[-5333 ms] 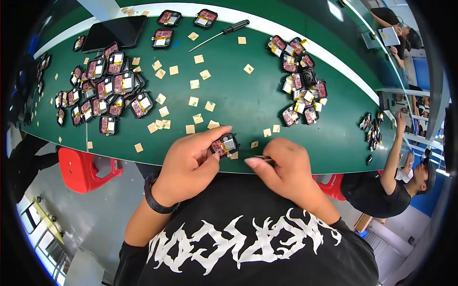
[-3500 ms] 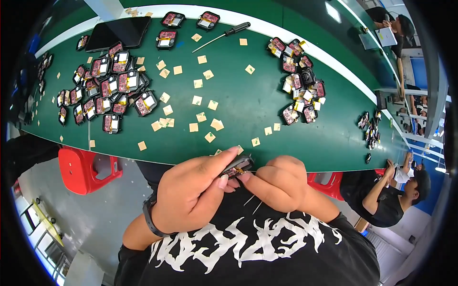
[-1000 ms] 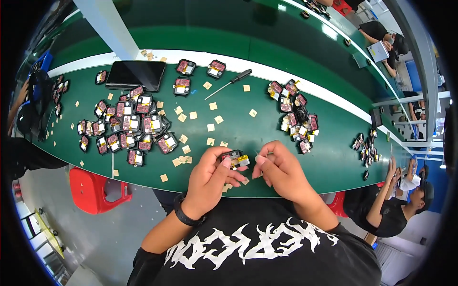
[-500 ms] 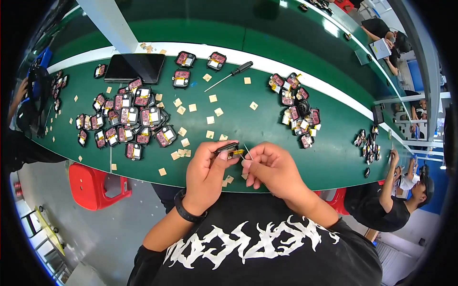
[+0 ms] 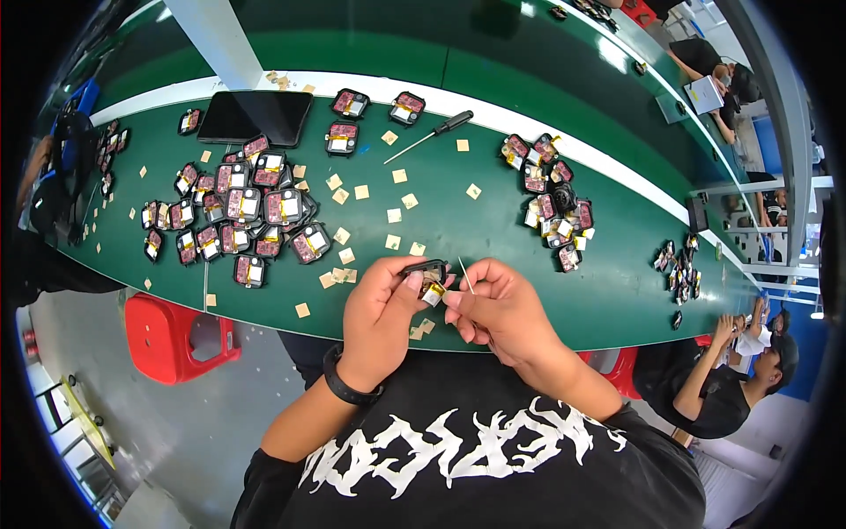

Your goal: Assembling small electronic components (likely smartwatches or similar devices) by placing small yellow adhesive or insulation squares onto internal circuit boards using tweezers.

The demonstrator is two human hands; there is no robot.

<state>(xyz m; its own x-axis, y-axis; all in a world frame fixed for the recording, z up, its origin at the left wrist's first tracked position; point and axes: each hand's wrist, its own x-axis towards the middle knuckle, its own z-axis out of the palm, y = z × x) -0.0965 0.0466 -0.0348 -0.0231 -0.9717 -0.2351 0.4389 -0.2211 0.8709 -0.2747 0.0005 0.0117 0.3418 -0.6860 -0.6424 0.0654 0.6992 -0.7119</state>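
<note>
My left hand (image 5: 381,309) grips a small black device case (image 5: 426,267) between thumb and fingers, close to the table's front edge. From its open side a small white battery with yellow tape (image 5: 433,292) sticks out toward my right hand. My right hand (image 5: 502,309) is closed round a thin, pale, pointed tool (image 5: 466,275), whose shaft rises above the fingers; its exact kind is unclear. The right thumb and fingertip are at the battery's edge, and whether they pinch it is hard to see.
A heap of open device cases (image 5: 242,204) lies on the green table (image 5: 458,220) at left, another pile (image 5: 551,198) at right. Small beige squares (image 5: 393,215) are scattered between them. Farther back are a screwdriver (image 5: 428,137) and a dark flat tablet (image 5: 256,117). A co-worker (image 5: 718,379) sits at right.
The case in my left hand has tilted, and the white battery now shows below it, out from the case. My right hand stays close beside it with the thin tool more upright.
</note>
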